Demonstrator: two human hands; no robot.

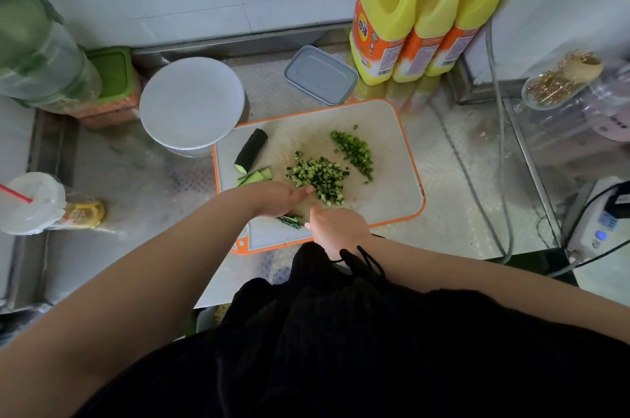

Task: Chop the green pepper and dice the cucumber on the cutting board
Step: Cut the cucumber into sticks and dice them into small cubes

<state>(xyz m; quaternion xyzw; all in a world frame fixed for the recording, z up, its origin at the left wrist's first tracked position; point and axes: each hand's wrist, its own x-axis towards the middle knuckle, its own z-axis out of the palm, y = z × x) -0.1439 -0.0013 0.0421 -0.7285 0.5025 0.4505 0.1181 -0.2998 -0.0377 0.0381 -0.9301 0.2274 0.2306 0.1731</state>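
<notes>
Head view, cucumber half (250, 150) lying diagonally, cut end near-left

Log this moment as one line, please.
step: dicing cucumber | left hand: holds cucumber strips | right hand: grip on knife, blade hidden | diced cucumber, chopped pepper piled

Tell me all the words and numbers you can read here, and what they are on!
Yellow bottles: the orange label on the front one shows two big Chinese characters, too blurred to read surely; the small print and barcode are too tiny.
Drink cup: its yellow label is blurred.
Pink appliance: its marking is too small.
Nothing else has writing.
</notes>
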